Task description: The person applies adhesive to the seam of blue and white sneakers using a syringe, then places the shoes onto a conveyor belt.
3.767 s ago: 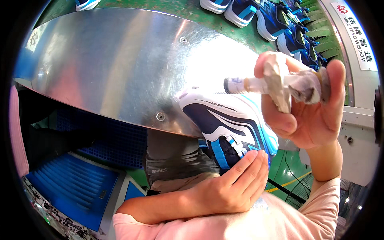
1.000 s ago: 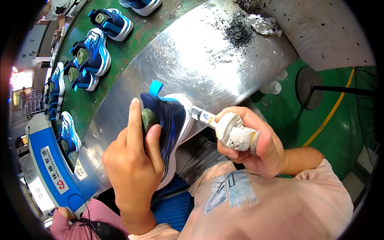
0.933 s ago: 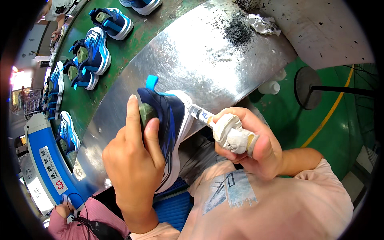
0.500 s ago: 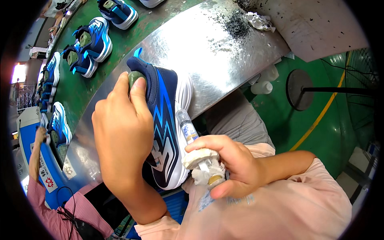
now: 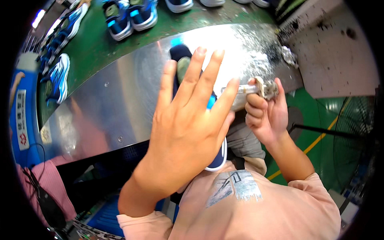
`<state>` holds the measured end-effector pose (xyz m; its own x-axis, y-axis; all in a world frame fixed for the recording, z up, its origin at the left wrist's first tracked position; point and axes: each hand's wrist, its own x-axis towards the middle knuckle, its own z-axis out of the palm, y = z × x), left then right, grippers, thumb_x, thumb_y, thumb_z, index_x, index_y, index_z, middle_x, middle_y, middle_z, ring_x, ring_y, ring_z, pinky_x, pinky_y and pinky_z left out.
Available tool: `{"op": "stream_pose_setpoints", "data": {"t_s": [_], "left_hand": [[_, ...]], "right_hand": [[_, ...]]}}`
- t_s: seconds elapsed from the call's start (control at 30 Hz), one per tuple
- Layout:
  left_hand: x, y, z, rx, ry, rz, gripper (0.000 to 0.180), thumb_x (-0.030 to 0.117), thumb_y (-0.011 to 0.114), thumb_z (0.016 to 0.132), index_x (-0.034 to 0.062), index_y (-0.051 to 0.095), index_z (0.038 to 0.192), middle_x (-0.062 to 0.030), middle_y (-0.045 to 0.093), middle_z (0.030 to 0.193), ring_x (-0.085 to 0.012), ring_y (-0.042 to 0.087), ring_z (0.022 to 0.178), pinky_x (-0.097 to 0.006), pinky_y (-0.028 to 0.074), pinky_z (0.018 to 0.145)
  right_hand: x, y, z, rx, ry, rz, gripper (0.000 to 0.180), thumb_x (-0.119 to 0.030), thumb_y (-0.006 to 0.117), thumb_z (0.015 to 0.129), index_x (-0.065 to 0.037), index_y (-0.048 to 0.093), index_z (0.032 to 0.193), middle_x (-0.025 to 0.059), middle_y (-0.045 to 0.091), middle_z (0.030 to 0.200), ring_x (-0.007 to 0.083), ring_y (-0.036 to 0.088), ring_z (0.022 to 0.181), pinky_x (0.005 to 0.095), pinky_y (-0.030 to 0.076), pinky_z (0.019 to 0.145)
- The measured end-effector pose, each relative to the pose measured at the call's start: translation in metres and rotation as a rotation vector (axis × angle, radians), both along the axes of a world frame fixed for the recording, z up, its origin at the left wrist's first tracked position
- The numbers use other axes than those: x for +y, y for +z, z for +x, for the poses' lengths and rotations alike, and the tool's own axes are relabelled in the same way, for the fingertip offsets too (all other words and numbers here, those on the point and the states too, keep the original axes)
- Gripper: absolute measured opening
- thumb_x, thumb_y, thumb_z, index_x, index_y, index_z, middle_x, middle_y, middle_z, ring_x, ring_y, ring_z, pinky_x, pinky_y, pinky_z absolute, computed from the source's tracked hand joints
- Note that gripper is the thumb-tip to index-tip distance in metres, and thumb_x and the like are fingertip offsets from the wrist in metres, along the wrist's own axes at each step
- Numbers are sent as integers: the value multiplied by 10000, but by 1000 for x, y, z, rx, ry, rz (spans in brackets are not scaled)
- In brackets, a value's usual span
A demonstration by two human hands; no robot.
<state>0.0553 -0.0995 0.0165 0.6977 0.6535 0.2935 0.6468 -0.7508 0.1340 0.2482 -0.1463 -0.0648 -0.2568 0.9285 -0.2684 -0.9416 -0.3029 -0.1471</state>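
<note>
My left hand (image 5: 188, 104) is open, its fingers spread, above a navy and blue sneaker (image 5: 180, 52) and hiding most of it. Whether the palm or fingers touch the shoe, I cannot tell. A green filler (image 5: 183, 68) shows in the shoe's opening. The heel end lies over the metal tabletop (image 5: 132, 100), while the white-edged toe points toward my body. To the right, my right hand (image 5: 266, 114) is closed around a clear syringe (image 5: 245, 89) with whitish lumpy wrapping at its plunger end. Its tip points left, toward the shoe, partly behind my left fingers.
Several similar sneakers (image 5: 142, 16) stand on the green surface (image 5: 96, 48) beyond the metal table. Crumpled paper (image 5: 289, 57) and black residue lie by a pale panel (image 5: 336, 60) at right. A fan (image 5: 354, 124) stands on the right; a pink-sleeved person (image 5: 50, 188) sits at left.
My left hand has let go of the shoe's opening and spread out over it. My right hand has moved up and away with the syringe, which now points left. The view has shifted.
</note>
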Motion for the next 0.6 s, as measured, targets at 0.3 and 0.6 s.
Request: {"op": "stream_pose_setpoints", "data": {"t_s": [0.3, 0.6], "left_hand": [[-34, -40, -68, -268, -70, 166, 210, 36, 595, 718, 89, 528, 910, -122, 586, 913, -295, 626, 847, -412, 502, 746], [-79, -65, -45, -335, 223, 348, 264, 170, 648, 756, 211, 487, 961, -4, 604, 957, -187, 620, 925, -320, 452, 852]], "right_hand": [[80, 62, -32, -531, 727, 164, 690, -656, 209, 859, -58, 448, 1106, -48, 301, 544, 46, 215, 439, 177, 175, 378], [52, 104, -16, -903, 836, 445, 843, -735, 230, 797, 38, 374, 1100, 8, 435, 570, 28, 359, 441, 145, 253, 388]]}}
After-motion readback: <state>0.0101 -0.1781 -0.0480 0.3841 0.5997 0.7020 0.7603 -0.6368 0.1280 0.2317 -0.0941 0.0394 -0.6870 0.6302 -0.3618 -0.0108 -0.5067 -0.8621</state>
